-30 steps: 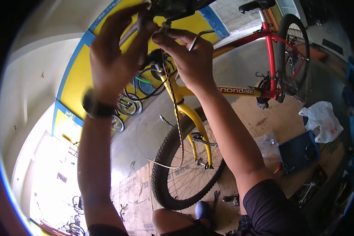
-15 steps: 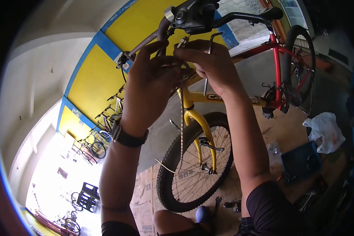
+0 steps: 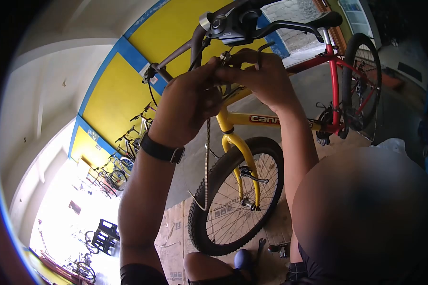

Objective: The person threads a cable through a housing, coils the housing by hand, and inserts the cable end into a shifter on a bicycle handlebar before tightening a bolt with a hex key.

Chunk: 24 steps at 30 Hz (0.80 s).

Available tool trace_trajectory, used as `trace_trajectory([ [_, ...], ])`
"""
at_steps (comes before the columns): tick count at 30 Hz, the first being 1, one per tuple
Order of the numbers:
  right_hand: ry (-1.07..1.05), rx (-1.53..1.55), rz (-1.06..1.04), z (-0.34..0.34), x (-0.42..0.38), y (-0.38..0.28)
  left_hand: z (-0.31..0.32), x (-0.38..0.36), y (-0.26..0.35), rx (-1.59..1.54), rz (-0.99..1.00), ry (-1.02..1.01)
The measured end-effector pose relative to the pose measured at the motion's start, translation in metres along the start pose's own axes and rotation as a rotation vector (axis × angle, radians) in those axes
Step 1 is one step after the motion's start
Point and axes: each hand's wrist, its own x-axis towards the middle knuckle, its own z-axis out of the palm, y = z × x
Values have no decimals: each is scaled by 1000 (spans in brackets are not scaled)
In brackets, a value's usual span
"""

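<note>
Both hands meet just below the black brake lever unit (image 3: 230, 29) on the handlebar. My left hand (image 3: 188, 107) is closed, fingers pinching a patterned bicycle cable (image 3: 207, 166) whose lower part hangs loose in front of the tyre and curls at its end. My right hand (image 3: 268, 80) is closed on an L-shaped hex key (image 3: 265, 46), its bent end standing above the fingers. That hand's fingertips also touch a small metal fitting (image 3: 225, 57) below the lever unit. Their exact hold there is partly hidden. The yellow bicycle frame (image 3: 242, 117) runs behind my hands.
The yellow fork (image 3: 245, 152) and front wheel (image 3: 202, 237) stand over cardboard (image 3: 173, 237). A wrench (image 3: 260, 247) lies near my foot. A red bicycle part (image 3: 335, 85) is farther back. A large blurred round shape (image 3: 366, 213) covers the lower right. Several bicycles line the yellow wall (image 3: 114, 90).
My left hand has shifted closer to the fitting, and the hanging cable has swung left. The hex key has tilted in my right hand. A blurred shape now covers the lower right.
</note>
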Motion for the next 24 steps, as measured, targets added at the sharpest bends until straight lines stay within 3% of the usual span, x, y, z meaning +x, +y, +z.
trace_trajectory([
  [3,-48,-26,20,-7,-2,-6,-2,3,1,47,11,26],
  [5,-21,149,62,-8,-2,-2,4,3,0,57,30,91],
  [15,55,163,-40,1,-1,6,-2,3,-10,-2,88,-13],
  [18,-87,503,92,-5,-2,14,3,2,-10,-33,78,17],
  [24,-41,480,40,-1,-2,20,-3,4,-12,-37,76,-34],
])
